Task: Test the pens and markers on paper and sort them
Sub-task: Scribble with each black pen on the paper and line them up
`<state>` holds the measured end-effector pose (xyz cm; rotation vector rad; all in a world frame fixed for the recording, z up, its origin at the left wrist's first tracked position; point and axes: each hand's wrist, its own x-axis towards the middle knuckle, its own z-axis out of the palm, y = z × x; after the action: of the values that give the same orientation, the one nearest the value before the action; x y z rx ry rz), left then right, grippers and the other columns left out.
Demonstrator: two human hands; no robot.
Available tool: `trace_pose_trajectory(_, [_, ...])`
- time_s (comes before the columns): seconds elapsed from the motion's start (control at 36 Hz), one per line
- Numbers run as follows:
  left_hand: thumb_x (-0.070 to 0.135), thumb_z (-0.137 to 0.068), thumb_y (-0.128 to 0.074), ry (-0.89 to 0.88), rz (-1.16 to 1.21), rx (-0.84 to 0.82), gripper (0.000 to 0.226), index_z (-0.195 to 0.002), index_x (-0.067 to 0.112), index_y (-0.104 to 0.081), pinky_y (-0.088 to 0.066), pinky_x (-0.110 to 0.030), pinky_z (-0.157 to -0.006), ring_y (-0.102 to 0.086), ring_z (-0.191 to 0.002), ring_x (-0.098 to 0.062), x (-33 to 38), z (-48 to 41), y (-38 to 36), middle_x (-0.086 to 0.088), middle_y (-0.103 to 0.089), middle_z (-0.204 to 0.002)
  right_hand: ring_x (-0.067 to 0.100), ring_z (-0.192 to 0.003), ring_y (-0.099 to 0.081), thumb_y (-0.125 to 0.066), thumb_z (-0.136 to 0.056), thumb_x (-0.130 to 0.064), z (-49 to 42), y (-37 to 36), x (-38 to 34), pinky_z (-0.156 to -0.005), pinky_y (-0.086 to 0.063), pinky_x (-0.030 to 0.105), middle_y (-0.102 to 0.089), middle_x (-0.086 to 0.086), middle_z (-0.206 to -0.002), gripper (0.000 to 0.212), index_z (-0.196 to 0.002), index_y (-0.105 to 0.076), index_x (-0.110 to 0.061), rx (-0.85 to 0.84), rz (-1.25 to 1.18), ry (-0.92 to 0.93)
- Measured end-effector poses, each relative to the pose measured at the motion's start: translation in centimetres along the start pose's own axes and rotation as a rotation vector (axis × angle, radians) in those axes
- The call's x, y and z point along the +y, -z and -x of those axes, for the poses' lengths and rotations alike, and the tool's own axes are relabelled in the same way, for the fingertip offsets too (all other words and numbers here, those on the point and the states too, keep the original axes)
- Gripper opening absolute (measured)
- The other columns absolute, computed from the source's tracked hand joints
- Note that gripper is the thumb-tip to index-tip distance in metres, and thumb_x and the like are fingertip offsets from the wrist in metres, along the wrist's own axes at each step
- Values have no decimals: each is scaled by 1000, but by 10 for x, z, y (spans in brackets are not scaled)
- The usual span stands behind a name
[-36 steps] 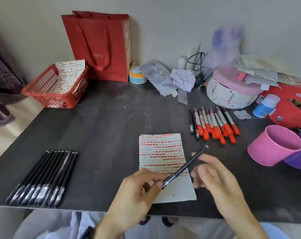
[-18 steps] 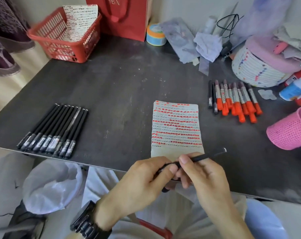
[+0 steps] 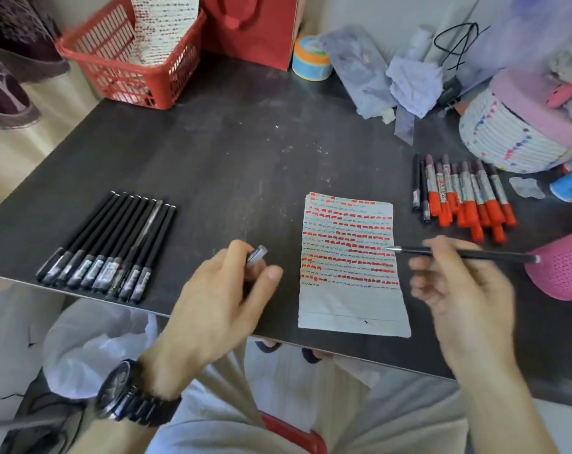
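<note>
A lined sheet of paper (image 3: 350, 299) covered in rows of red and dark test marks lies near the dark table's front edge. My right hand (image 3: 458, 290) grips an uncapped black pen (image 3: 474, 254), its tip at the paper's right edge. Left of the sheet, my left hand (image 3: 219, 299) pinches the pen's cap (image 3: 256, 254). A row of several capped black pens (image 3: 114, 244) lies at the left. Several orange-capped markers (image 3: 468, 198) and two black pens lie at the right.
A red basket (image 3: 130, 60) with a marked sheet stands at the back left, beside a red paper bag (image 3: 251, 27). A pink perforated cup (image 3: 563, 263) sits at the right edge, close to my right hand. Clutter, a woven box (image 3: 507, 136) and a tape roll (image 3: 310, 59) line the back.
My hands pulled apart: the cap came off in the left hand and the right hand carried the bare pen rightward, tip now at the paper. The camera view tilted downward.
</note>
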<state>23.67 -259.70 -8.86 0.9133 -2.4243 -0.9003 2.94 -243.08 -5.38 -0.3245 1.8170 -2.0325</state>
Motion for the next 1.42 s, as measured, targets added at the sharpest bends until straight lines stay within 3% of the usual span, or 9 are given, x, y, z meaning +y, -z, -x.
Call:
trace_pose_trajectory(0.11, [71,-82,-53,-1,69,-99,43,-108,38,-42,-40,-24,-85,-48,-105,-2,7,-11,-27,27,-50,-106,20,-52,-61,-65,-97,-25,1,-26,15,-48,-50,26,-66,9,-66,14,-84,-67,-19,-145,88,-49])
trace_pose_trajectory(0.19, [66,-80,-65,-78,25,-143,60,-123,31,-41,-36,-32,-112,-40,-135,-5,7,-17,-40,15,-55,-129,20,-49,-59,-67,-92,-37,-1,-40,23,-45,-47,27,-63,9,-59,25,-78,-67,-17,-162,126,-35])
trace_pose_trajectory(0.28, [65,-80,-65,-130,-44,-144,74,-136,24,-40,-25,-37,-121,-32,-143,-2,5,-18,-44,8,-53,-142,17,-45,-56,-71,-89,-41,-4,-45,29,-44,-45,24,-61,5,-54,29,-70,-66,-18,-175,200,32])
trace_pose_trajectory(0.42, [62,-79,-68,-143,-51,-136,75,-138,24,-41,-25,-34,-121,-22,-142,6,4,-19,-43,9,-52,-143,17,-41,-53,-75,-88,-34,-1,-49,46,-47,-46,28,-55,6,-47,39,-59,-56,-16,-107,344,172])
trace_pose_trajectory(0.5, [60,-79,-68,-140,-52,-139,73,-137,24,-39,-17,-31,-123,-30,-144,2,4,-20,-44,12,-55,-135,17,-42,-53,-74,-89,-27,1,-48,57,-54,-46,32,-53,2,-44,42,-55,-50,-22,-61,396,242])
trace_pose_trajectory(0.97, [66,-79,-62,-143,-78,-113,72,-131,18,-48,-21,-31,-122,-44,-136,-5,10,-21,-47,8,-58,-137,7,-41,-55,-65,-79,-16,-2,-47,68,-55,-44,14,-54,0,-42,31,-54,-47,-13,-17,436,272])
trace_pose_trajectory(1.11, [66,-80,-62,-139,-84,-122,72,-131,17,-49,-19,-29,-123,-44,-138,-5,10,-21,-46,8,-57,-138,9,-43,-57,-66,-79,-18,-3,-46,70,-54,-48,20,-55,-1,-44,32,-54,-46,-15,-27,481,304])
trace_pose_trajectory(1.33, [67,-79,-62,-138,-98,-123,73,-131,18,-49,-20,-29,-123,-42,-137,-4,11,-21,-45,7,-57,-139,9,-46,-56,-65,-78,-17,-4,-46,70,-56,-46,15,-53,1,-44,31,-54,-48,-9,-26,512,314])
trace_pose_trajectory(1.42, [64,-78,-66,-148,-91,-112,72,-130,17,-49,-21,-30,-121,-41,-135,-3,11,-21,-46,8,-57,-137,13,-45,-57,-65,-78,-18,-3,-47,68,-55,-48,24,-54,1,-44,30,-54,-48,-10,-20,513,303])
